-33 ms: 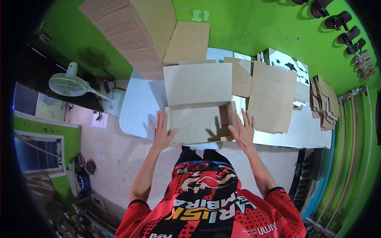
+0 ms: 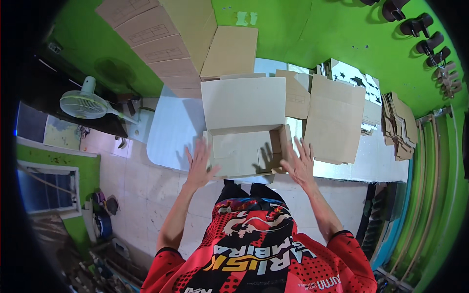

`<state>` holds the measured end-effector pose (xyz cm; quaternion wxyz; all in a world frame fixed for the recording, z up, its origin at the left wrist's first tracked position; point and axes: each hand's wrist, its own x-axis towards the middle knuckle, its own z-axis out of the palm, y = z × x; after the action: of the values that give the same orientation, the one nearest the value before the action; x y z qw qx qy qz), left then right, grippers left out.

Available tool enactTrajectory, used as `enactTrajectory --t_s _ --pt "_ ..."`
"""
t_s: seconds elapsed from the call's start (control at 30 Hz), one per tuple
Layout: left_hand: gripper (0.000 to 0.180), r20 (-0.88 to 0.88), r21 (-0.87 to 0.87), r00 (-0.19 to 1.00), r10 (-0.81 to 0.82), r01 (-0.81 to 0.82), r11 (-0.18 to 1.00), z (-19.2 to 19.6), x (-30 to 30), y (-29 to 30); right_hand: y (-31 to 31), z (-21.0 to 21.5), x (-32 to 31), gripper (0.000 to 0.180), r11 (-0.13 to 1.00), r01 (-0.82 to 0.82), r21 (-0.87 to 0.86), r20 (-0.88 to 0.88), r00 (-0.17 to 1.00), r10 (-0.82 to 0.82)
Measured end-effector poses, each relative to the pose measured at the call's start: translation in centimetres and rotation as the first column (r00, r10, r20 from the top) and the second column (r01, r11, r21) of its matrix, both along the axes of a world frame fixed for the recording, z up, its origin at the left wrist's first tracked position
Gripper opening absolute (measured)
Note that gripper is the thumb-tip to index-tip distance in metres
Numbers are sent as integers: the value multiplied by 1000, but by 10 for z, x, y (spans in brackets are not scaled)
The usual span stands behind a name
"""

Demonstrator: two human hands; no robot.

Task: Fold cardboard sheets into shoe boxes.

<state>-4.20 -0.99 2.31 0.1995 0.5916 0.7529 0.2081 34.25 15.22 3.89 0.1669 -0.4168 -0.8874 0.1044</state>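
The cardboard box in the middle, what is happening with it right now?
A person is working on an open cardboard box on a white table. The left hand and the right hand are spread open on either side of it, at its walls. Its big flap stands open at the far side. Flat cardboard sheets lie to the right, and a fan stands at the left.

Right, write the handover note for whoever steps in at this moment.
Left hand: open, fingers spread, flat against the left side of the box.
Right hand: open, at the box's right side flap.
Box: on the white table, top open, back flap standing up.
Flat cardboard lies to its right, a box stack behind on the left.
Done: box is formed. Left: top flaps are not closed.
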Motion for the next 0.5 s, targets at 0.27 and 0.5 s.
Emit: enactTrajectory --t_s 0.27,0.5 --pt "41 -299 -36 828 -474 486 873 -2 4 -46 -13 -26 26 43 918 -380 -117 232 888 397" --pt "34 3 9 971 -238 238 971 7 17 -57 -21 -5 8 33 968 -240 -68 206 946 249"
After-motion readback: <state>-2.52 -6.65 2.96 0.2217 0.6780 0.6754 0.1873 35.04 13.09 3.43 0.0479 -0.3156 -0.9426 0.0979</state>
